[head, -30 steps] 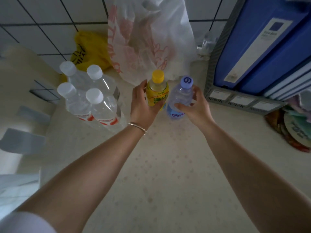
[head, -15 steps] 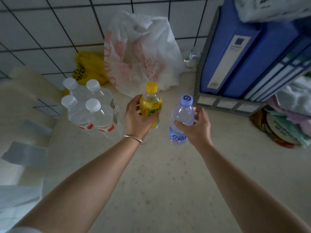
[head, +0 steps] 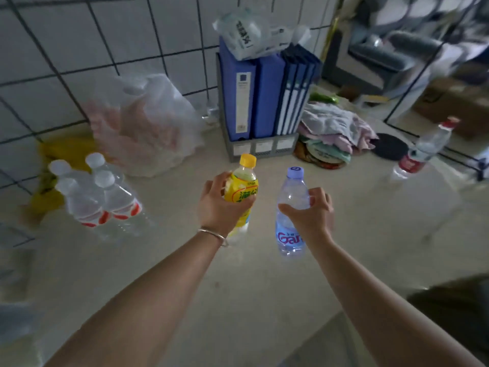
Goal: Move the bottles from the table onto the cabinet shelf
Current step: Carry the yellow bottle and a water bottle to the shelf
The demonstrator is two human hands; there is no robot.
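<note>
The yellow bottle (head: 242, 190) and the clear bottle (head: 291, 213) are upright above the table (head: 238, 287), one per hand, probably to carry both at once. The left hand (head: 219, 205) grasps the yellow one, the right hand (head: 308, 215) the clear one. A four-pack of bottles (head: 95, 192) waits far left, another bottle (head: 420, 152) far right; no cabinet shelf is visible.

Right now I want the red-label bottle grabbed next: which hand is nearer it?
Right. The right hand is nearer the red-label bottle; the left hand is farther, beyond the right.

Pale table (head: 238, 300) with bottle pack (head: 98, 197), plastic bag (head: 148, 128), file rack (head: 262, 148), red-capped bottle (head: 420, 152).
</note>
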